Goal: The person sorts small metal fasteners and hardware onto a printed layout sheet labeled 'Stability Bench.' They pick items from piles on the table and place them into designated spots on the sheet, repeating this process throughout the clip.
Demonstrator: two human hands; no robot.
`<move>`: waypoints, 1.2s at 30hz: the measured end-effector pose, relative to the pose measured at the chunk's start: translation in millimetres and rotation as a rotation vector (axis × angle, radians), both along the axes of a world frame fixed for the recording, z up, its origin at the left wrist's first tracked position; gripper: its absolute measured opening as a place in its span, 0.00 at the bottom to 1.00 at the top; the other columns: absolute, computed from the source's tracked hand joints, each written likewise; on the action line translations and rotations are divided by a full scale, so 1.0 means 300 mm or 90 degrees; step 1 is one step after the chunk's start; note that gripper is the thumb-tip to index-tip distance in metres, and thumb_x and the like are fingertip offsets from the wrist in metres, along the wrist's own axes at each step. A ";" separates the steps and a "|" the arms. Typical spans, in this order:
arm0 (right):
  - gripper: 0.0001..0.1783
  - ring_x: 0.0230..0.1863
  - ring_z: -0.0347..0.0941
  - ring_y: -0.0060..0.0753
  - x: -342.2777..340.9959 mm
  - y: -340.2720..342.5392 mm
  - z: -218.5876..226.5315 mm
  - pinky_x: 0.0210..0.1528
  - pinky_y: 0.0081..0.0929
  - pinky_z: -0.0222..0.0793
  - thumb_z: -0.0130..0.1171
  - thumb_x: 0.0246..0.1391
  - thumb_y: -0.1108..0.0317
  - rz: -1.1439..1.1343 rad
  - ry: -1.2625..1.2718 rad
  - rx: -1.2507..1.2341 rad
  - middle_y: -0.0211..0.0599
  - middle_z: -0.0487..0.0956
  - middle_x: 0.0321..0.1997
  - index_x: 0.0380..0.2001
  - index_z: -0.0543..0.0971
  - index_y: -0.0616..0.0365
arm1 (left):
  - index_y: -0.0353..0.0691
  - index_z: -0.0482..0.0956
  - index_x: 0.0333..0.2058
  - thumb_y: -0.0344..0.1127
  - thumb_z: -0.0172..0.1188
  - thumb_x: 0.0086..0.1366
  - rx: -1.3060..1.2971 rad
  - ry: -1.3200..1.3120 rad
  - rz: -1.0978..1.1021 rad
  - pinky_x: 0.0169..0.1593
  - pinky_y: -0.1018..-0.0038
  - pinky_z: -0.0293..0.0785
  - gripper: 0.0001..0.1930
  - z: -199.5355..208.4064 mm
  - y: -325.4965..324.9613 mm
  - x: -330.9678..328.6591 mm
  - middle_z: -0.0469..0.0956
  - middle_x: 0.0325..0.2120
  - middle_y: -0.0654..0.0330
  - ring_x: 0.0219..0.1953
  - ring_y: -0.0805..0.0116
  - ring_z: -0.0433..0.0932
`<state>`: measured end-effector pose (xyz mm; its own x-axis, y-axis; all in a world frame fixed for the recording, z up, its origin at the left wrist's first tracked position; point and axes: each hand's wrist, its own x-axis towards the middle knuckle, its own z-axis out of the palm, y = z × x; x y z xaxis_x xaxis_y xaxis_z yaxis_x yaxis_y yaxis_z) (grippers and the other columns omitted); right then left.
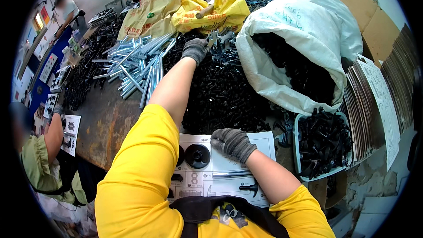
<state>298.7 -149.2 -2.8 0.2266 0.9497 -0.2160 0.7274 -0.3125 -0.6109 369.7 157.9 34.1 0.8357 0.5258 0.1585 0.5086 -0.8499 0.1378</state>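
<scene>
My left hand (195, 51), in a grey knit glove, reaches to the far side of the table. Its fingers curl at the edge of a heap of grey metal brackets (225, 52); what they hold, if anything, is hidden. My right hand (232, 144), gloved alike, is closed over the top of a printed parts sheet (263, 143) in front of me, its contents not visible. On that sheet lie a black round disc (197, 156), a second disc partly behind my left sleeve, a silver metal tube (231, 174) and a black T-shaped knob (250, 188).
Loose black parts (222, 99) are heaped mid-table, beside silver tubes (132, 64) on the left. A white sack (260, 68) and a green-rimmed bin (298, 150) of black parts stand right, near stacked cardboard (361, 114). Co-workers' hands (58, 109) show left and at the back.
</scene>
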 end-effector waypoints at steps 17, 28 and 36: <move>0.19 0.37 0.72 0.28 0.062 -0.009 -0.018 0.40 0.24 0.71 0.51 0.55 0.64 -0.239 0.835 0.337 0.36 0.74 0.37 0.48 0.67 0.58 | 0.34 0.74 0.38 0.33 0.60 0.53 -0.989 -0.168 -0.189 0.42 0.76 0.71 0.14 0.002 -0.517 -0.637 0.77 0.30 0.59 0.37 0.72 0.75; 0.14 0.37 0.74 0.33 0.095 -0.290 0.094 0.43 0.27 0.69 0.54 0.51 0.63 0.012 -0.136 -0.063 0.36 0.78 0.37 0.43 0.75 0.47 | 0.38 0.74 0.30 0.30 0.49 0.55 -0.104 0.083 -0.213 0.28 0.66 0.73 0.06 -0.059 -0.741 -0.609 0.76 0.21 0.55 0.24 0.59 0.76; 0.23 0.45 0.70 0.37 0.024 -0.330 0.103 0.48 0.32 0.66 0.59 0.42 0.51 -0.011 -0.328 -0.254 0.39 0.72 0.42 0.40 0.74 0.52 | 0.48 0.74 0.34 0.42 0.55 0.54 0.026 0.168 -0.319 0.38 0.68 0.72 0.10 -0.114 -0.794 -0.611 0.73 0.30 0.60 0.35 0.63 0.74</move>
